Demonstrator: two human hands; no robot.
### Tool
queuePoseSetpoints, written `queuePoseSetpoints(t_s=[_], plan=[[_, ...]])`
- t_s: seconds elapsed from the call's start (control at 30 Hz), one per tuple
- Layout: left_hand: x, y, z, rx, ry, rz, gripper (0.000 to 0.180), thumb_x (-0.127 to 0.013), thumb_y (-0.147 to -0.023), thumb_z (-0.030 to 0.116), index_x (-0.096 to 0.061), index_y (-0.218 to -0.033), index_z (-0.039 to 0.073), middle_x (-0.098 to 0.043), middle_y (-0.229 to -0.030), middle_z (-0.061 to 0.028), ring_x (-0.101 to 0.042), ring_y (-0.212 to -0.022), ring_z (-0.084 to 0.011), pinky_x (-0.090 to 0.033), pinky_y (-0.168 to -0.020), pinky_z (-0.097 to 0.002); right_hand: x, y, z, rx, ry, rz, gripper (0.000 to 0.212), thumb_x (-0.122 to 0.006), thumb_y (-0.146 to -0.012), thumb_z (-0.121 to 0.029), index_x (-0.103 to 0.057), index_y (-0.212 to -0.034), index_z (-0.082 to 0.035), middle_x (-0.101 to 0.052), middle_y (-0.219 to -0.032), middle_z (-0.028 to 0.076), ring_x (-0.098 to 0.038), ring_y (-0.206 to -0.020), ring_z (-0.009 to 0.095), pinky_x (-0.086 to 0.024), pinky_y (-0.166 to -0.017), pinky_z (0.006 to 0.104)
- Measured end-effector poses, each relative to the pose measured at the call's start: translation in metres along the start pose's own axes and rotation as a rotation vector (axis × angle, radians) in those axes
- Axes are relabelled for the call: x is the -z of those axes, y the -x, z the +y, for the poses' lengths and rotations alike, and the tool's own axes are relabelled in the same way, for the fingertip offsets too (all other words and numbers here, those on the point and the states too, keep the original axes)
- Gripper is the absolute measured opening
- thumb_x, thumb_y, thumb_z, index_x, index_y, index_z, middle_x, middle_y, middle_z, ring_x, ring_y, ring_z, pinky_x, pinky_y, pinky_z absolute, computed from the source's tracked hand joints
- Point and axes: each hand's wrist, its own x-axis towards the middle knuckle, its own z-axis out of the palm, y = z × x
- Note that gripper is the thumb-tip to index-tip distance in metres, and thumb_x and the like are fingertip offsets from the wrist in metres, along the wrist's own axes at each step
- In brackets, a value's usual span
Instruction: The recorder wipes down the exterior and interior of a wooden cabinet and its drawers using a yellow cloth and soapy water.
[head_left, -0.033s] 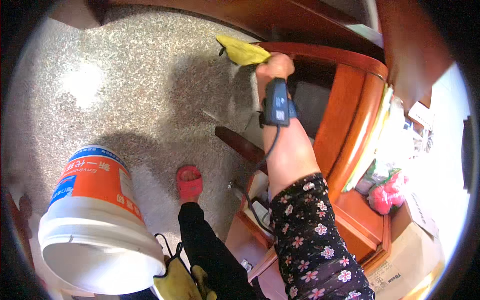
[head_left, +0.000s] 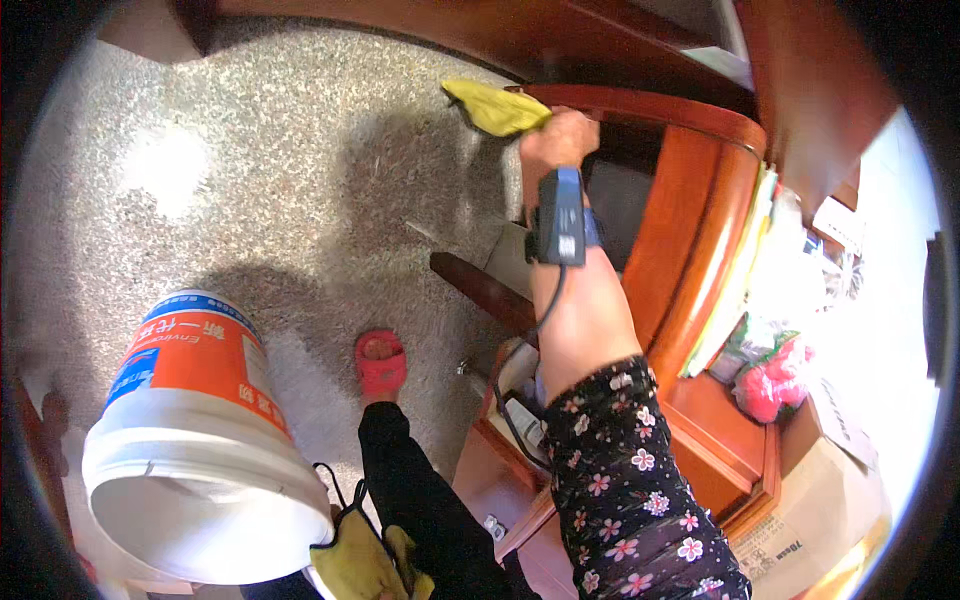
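My right hand (head_left: pixel 562 140) is closed on a yellow cloth (head_left: pixel 500 108) with dark edging, which hangs out to the left over the floor. The hand is at the far curved edge of a reddish-brown wooden cabinet (head_left: pixel 690 200), beside its dark opening. I cannot tell whether the cloth touches the wood. A black device (head_left: pixel 561 218) with a cable is strapped to my right wrist, below which a floral sleeve covers the upper part of the arm. My left hand is out of view.
A white bucket (head_left: pixel 205 510) with an orange and blue label is at the lower left, beside a yellow-and-black fabric item (head_left: pixel 360 560). My foot in a red slipper (head_left: pixel 380 362) is on the speckled floor (head_left: pixel 280 130). Cardboard boxes (head_left: pixel 810 500) and a pink bagged bundle (head_left: pixel 775 378) are at the right.
My right hand and the yellow cloth have shifted slightly right and nearer to me. The wrist device has tilted a little. The bucket appears slightly shifted in the picture.
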Motion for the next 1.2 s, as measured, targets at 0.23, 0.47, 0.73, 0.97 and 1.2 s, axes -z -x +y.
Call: queuePoseSetpoints(t_s=[0.23,0.47,0.73,0.97,1.2], plan=[[0.002,0.029,0.018,0.011,-0.093,-0.014,0.048,-0.068,-0.082,0.021,-0.052,-0.123,0.002,-0.058,-0.116,-0.0097,-0.055,-0.102,-0.0200,-0.045,-0.087,-0.0329,0.070,-0.001,-0.028,-0.338,-1.023,0.453,0.038,-0.042,-0.083,-0.001,-0.038,-0.120,0.004,-0.049,-0.107,0.016,-0.055,-0.085,0.023,-0.049,-0.075,0.0386],[0.034,0.035,0.008,-0.293,-0.200,0.097,0.043,-0.064,-0.079,0.010,-0.051,-0.118,-0.002,-0.061,-0.107,-0.0094,-0.059,-0.095,-0.0185,-0.047,-0.084,-0.0303,0.197,0.028,-0.152,-0.592,-1.589,0.527,0.046,-0.042,-0.083,0.011,-0.044,-0.127,0.000,-0.052,-0.116,0.011,-0.054,-0.100,0.020,-0.043,-0.091,0.0310],[0.051,0.029,-0.016,-0.352,-0.325,0.127,0.033,-0.064,-0.076,0.015,-0.060,-0.104,-0.003,-0.064,-0.094,-0.0057,-0.060,-0.083,-0.0159,-0.048,-0.075,-0.0287,0.254,0.042,-0.062,0.212,0.074,0.298,0.038,-0.055,-0.080,-0.010,-0.053,-0.118,-0.007,-0.049,-0.125,0.011,-0.039,-0.123,0.027,-0.036,-0.091,0.0388],[0.048,0.050,-0.023,-0.560,-0.664,0.160,0.036,-0.062,-0.074,0.012,-0.058,-0.107,-0.002,-0.065,-0.093,-0.0111,-0.063,-0.085,-0.0230,-0.048,-0.079,-0.0329,0.244,0.143,-0.071,0.142,0.313,-0.158,0.040,-0.053,-0.079,-0.017,-0.056,-0.115,-0.002,-0.052,-0.119,0.014,-0.043,-0.113,0.026,-0.037,-0.081,0.0360],[-0.010,0.088,0.032,-0.670,-1.556,0.368,0.045,-0.066,-0.069,0.007,-0.051,-0.110,-0.001,-0.064,-0.088,-0.0212,-0.061,-0.085,-0.0416,-0.049,-0.074,-0.0461,0.287,0.223,-0.070,0.084,-0.066,-0.352,0.021,-0.055,-0.072,-0.011,-0.065,-0.090,-0.008,-0.060,-0.094,0.008,-0.053,-0.097,0.025,-0.038,-0.077,0.0336]])
